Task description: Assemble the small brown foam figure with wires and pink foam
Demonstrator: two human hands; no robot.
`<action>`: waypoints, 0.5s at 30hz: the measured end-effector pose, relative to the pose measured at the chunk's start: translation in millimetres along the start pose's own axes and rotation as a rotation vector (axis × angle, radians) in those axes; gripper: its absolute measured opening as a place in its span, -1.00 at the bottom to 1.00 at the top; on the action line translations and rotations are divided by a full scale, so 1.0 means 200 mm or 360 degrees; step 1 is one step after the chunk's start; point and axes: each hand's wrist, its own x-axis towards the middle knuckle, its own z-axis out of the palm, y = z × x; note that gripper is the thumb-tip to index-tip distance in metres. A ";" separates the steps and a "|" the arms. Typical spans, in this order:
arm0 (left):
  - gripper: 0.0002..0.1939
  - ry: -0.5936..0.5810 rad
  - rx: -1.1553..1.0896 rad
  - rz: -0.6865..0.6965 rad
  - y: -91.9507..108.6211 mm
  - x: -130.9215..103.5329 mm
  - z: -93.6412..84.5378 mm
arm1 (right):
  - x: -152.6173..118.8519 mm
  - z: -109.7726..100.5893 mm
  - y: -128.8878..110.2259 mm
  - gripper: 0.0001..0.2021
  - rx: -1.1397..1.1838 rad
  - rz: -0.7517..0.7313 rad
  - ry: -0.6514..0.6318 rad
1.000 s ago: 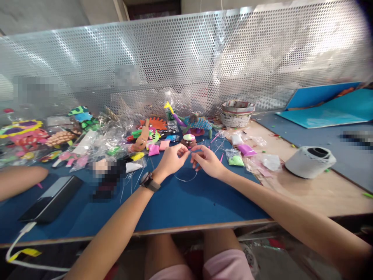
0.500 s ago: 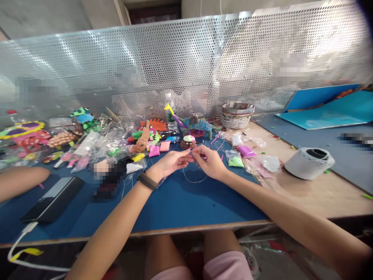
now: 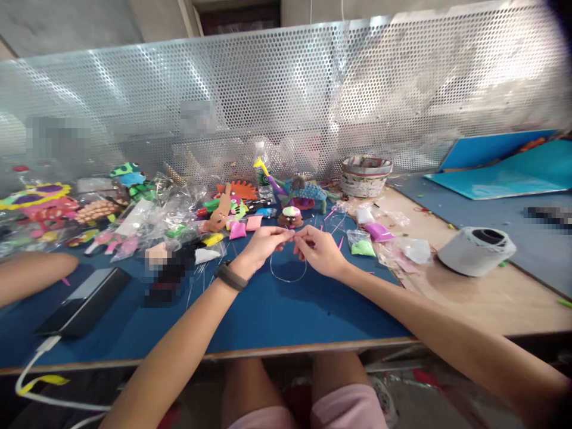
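Note:
A thin pale wire (image 3: 288, 280) hangs in a rounded loop below my two hands, over the blue tabletop. My left hand (image 3: 263, 245), with a dark band at the wrist, pinches one part of it between thumb and fingers. My right hand (image 3: 319, 250) pinches close by, and the fingertips of both hands meet. The exact spot where they grip is too small to make out. Just behind the fingertips sits a brown clay figure (image 3: 290, 220) with eyes and a white, pink and green top.
Bags of purple clay (image 3: 379, 231) and green clay (image 3: 361, 246) lie to the right, near a white cone-shaped roll (image 3: 476, 251). Behind stand a bottle (image 3: 263, 173), a blue-dotted clay animal (image 3: 308, 193) and a basket (image 3: 365, 177). At left are a phone (image 3: 84, 301) and another person's arm (image 3: 38, 277).
My left fingers, stretched out before, have closed into a pinch. The wire loop has shifted left and now hangs between both hands.

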 end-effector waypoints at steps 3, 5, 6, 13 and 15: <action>-0.72 0.0070 0.0517 0.0477 0.04 -0.03 0.01 | 0.01 0.02 0.02 -0.75 0.0280 0.0199 -0.0007; -0.76 0.0092 0.0763 0.0763 0.05 -0.04 0.01 | 0.02 0.03 0.04 -0.72 0.0463 0.0314 -0.0027; -0.78 0.0097 0.0832 0.0854 0.06 -0.04 0.01 | 0.02 0.03 0.05 -0.71 0.0532 0.0353 -0.0037; -0.73 -0.0155 0.0462 0.0632 -0.01 0.02 -0.04 | 0.04 0.01 0.06 -0.66 0.0470 0.0302 0.0006; -0.72 -0.0177 0.0388 0.0587 -0.01 0.03 -0.05 | 0.04 0.00 0.06 -0.65 0.0397 0.0277 0.0034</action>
